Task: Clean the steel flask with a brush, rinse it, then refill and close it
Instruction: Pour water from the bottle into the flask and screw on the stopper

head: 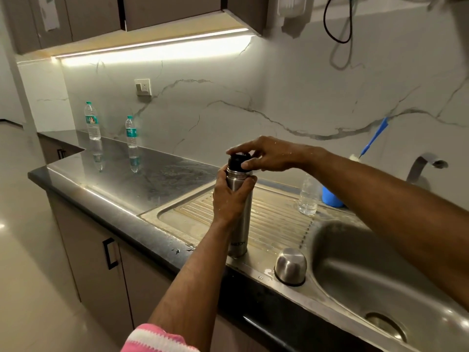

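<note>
Head view: a tall cylindrical brushed-steel flask (239,224) stands upright on the ribbed steel drainboard (279,219) of the sink unit, near the front edge of the counter. The left hand (229,196) is wrapped around the upper body of the flask, fingers closed on the steel. The right hand (269,154) reaches in from the right, above the flask; its fingertips (247,164) pinch the round black stopper (237,161) seated in the flask's neck. Water droplets show on the back of the right hand and wrist. A domed steel cup lid (290,266) with a dark rim sits mouth-down on the sink's front ledge, just right of the flask base and beside the round steel basin (380,275). Behind the right forearm, a small clear plastic bottle (307,196) stands on the drainboard, with a blue plastic cup (331,198) just beside it, partly hidden by the arm. A blue-handled bottle brush (373,138) leans tilted against the marble-patterned wall, its white head low by the arm. A curved steel tap (423,166) rises behind the basin. On the dark polished countertop (142,174) at far left, two capped clear water bottles (92,121) stand well apart from the sink. A pink-and-white knitted sleeve (157,339) shows at the bottom edge
</note>
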